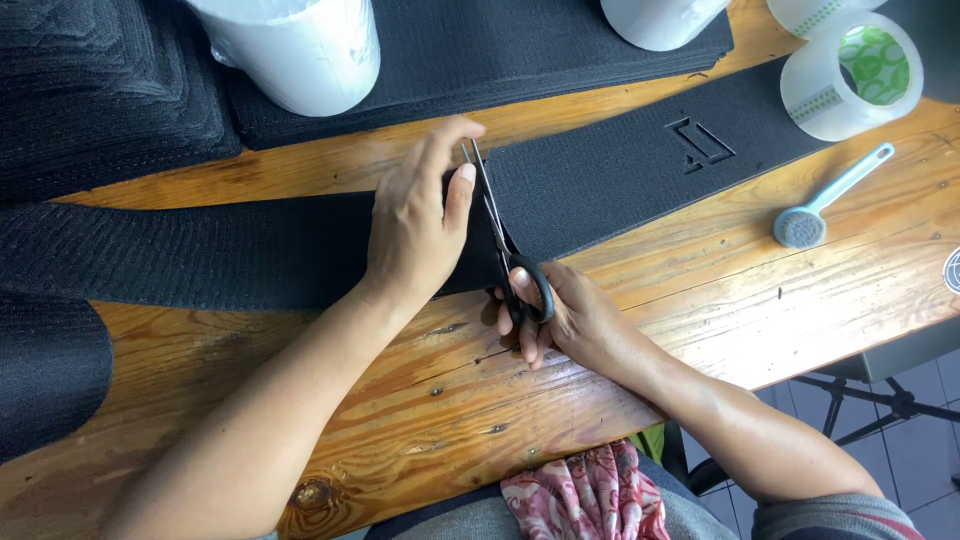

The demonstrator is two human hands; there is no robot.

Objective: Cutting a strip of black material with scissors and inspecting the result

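Pressing flat on a long black textured strip (pixel 250 250) near the middle of the frame, the left hand (pixel 415 225) keeps its fingers (pixel 440 150) straight and close together, the thumb lying alongside the blades of a pair of black-handled scissors (pixel 505 240). The right hand (pixel 565 315), just below and right of centre, has its fingers (pixel 525 335) hooked through the scissor loops and curled around them, gripping the handles; the blades point toward the top of the frame and sit across the strip, only slightly parted (how far the cut runs cannot be told). The strip lies across the wooden table (pixel 700 300) from the left edge up toward the upper right, where an angular shape is cut out of it (pixel 700 143). Stacks of the same black material (pixel 100 90) fill the upper left and top centre, with white rolls (pixel 300 45) standing on them. In the upper right corner sit rolls of clear tape (pixel 855 75), and below them a small light-blue brush (pixel 820 205) lies on the table, well apart from both hands. A pink patterned cloth (pixel 590 495) shows at the bottom edge.
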